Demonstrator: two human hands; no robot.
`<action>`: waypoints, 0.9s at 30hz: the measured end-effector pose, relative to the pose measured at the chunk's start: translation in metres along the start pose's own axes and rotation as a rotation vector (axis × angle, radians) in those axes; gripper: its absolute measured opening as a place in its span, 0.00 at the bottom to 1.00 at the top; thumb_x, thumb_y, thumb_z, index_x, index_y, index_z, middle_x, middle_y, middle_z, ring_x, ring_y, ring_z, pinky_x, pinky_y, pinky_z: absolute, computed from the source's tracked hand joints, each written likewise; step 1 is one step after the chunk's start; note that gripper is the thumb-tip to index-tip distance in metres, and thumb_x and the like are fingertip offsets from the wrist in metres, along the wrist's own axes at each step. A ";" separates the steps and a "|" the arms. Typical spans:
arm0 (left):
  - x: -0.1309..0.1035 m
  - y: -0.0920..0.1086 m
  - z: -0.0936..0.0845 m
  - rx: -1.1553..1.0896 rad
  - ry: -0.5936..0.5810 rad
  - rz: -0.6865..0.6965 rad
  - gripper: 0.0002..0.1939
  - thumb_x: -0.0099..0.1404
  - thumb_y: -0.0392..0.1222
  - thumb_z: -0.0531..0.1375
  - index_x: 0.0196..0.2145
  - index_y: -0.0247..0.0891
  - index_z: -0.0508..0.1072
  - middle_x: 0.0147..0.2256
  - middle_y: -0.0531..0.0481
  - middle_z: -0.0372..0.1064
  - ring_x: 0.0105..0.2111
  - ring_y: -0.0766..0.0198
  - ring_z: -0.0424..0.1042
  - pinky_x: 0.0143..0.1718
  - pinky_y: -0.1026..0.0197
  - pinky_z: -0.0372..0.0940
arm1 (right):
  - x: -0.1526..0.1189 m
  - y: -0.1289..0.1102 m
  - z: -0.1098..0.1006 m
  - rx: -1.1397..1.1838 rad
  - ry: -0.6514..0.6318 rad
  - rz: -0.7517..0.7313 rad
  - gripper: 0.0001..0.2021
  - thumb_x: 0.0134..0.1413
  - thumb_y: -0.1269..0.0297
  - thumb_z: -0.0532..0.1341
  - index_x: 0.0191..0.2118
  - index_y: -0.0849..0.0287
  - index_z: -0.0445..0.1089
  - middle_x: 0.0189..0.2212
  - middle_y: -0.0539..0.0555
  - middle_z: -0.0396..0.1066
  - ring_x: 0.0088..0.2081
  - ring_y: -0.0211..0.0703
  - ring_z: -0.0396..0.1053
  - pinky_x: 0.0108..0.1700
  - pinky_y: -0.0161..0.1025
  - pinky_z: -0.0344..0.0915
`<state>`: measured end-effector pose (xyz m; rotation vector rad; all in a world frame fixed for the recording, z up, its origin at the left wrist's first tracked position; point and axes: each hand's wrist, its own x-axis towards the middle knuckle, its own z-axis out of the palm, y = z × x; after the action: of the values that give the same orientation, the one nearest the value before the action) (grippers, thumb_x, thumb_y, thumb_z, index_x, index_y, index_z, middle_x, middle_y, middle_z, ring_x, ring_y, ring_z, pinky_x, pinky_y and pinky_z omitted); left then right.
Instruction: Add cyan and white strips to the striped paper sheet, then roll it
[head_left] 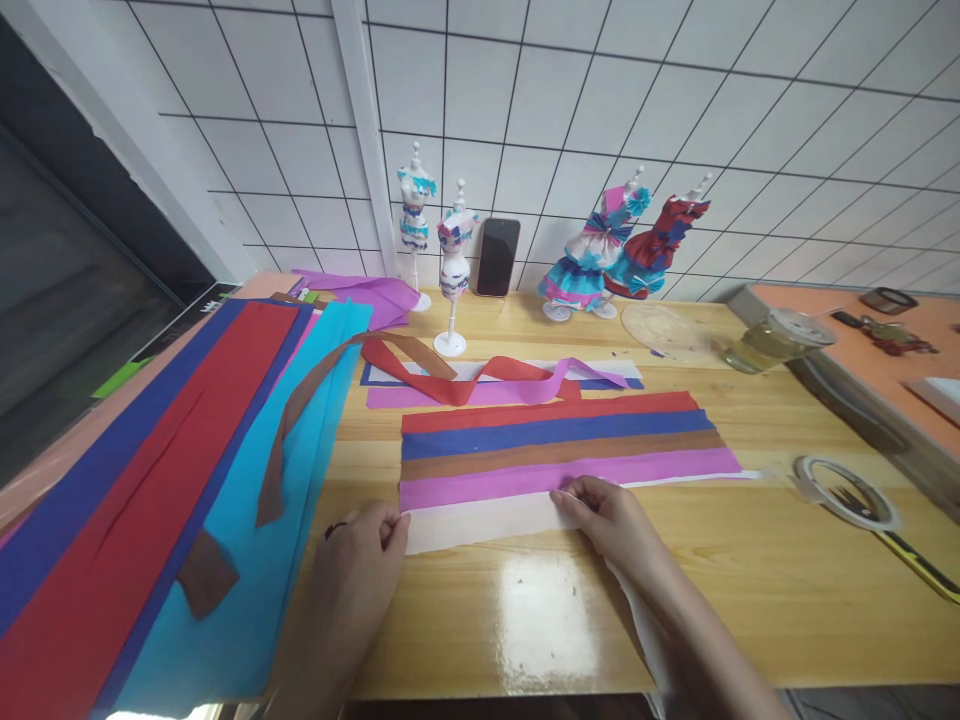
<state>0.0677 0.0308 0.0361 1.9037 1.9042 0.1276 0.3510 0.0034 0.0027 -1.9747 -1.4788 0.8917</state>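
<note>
A white paper strip (480, 524) lies along the near edge of a striped paper panel (555, 440) of red, blue, brown and purple bands. My left hand (365, 553) pinches the strip's left end. Farther along, my right hand (602, 508) pinches its upper edge beside the purple band. The rest of the strip hangs down under my right forearm. A thin white line of what looks like tape (690, 477) runs along the purple band's edge, right of my right hand.
Large coloured sheets (187, 430) cover the left side. Loose ribbons (480, 385) lie behind the panel. Small mannequins (453, 270) and a phone (498, 257) stand by the wall. Rightward are a tape roll (846, 491), a yellow cutter (919, 565) and a glass jar (776, 342).
</note>
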 end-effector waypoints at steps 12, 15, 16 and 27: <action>-0.001 -0.001 -0.001 0.001 -0.011 -0.002 0.12 0.62 0.42 0.49 0.23 0.39 0.65 0.25 0.50 0.68 0.26 0.62 0.66 0.25 0.63 0.50 | 0.000 -0.001 0.001 0.041 0.012 0.021 0.16 0.49 0.52 0.56 0.22 0.60 0.63 0.17 0.48 0.61 0.21 0.34 0.56 0.23 0.31 0.52; -0.001 -0.001 -0.001 0.014 -0.004 -0.001 0.12 0.62 0.42 0.49 0.22 0.39 0.65 0.23 0.50 0.67 0.25 0.63 0.65 0.25 0.63 0.50 | -0.001 -0.004 0.001 -0.068 0.038 -0.008 0.16 0.50 0.52 0.54 0.22 0.60 0.63 0.17 0.48 0.62 0.21 0.35 0.57 0.24 0.32 0.52; -0.001 -0.001 -0.001 0.020 -0.003 -0.002 0.12 0.61 0.42 0.50 0.22 0.39 0.65 0.23 0.50 0.67 0.25 0.63 0.65 0.25 0.63 0.50 | -0.001 -0.005 0.001 -0.096 0.039 -0.013 0.16 0.51 0.52 0.54 0.22 0.59 0.64 0.17 0.49 0.62 0.21 0.36 0.57 0.24 0.32 0.52; 0.000 0.003 -0.004 0.005 -0.021 -0.011 0.11 0.61 0.42 0.50 0.23 0.39 0.65 0.23 0.51 0.68 0.26 0.62 0.66 0.25 0.63 0.50 | -0.001 -0.011 0.000 -0.196 0.060 -0.009 0.15 0.50 0.54 0.54 0.20 0.58 0.63 0.17 0.49 0.63 0.21 0.37 0.58 0.24 0.33 0.52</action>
<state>0.0685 0.0319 0.0410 1.8897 1.9024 0.0991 0.3443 0.0054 0.0112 -2.1125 -1.5917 0.7004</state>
